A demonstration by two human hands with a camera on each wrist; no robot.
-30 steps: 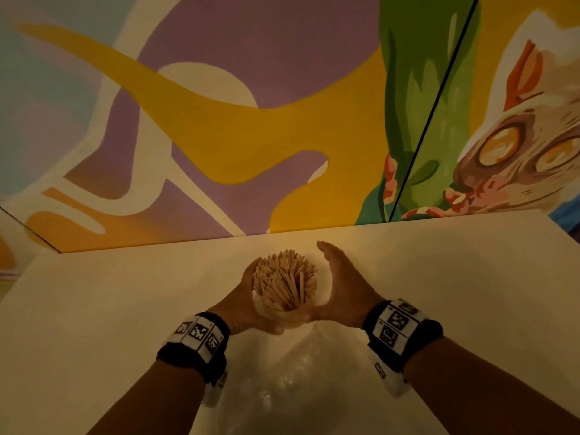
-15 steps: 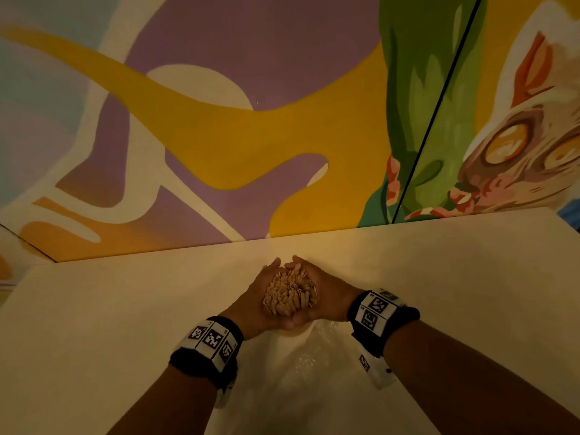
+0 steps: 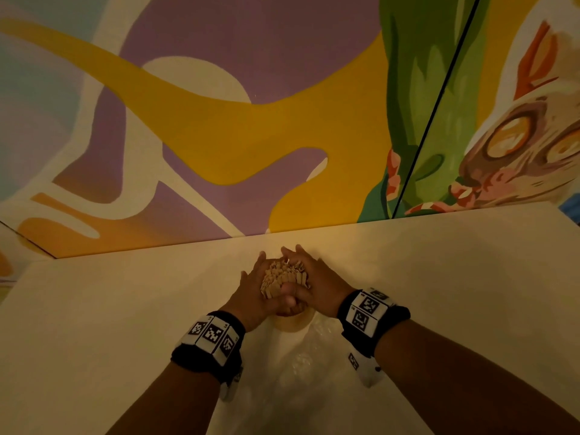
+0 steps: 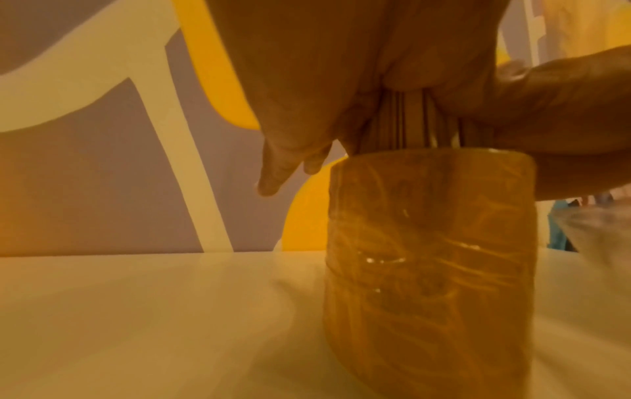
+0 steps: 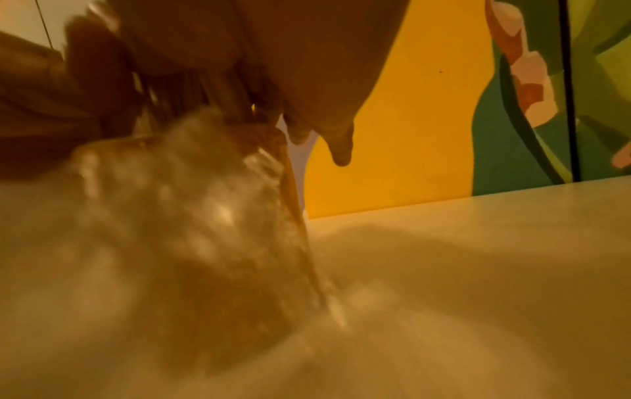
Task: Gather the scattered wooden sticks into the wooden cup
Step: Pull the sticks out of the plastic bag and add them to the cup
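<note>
With both hands point(image 3: 284, 285) cupped tight around the sticks point(image 3: 282, 274) standing in the cup point(image 4: 430, 243) (lower centre of frame, on the bench point(image 3: 110, 309)), you could tip it by squeezing unevenly.

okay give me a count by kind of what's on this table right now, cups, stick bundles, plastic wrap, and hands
Cups: 1, the wooden cup
Stick bundles: 1, the wooden sticks; single sticks too many to count
Crumpled plastic wrap: 1
Hands: 2, left hand and right hand, both round the bundle
Total: 5
</note>
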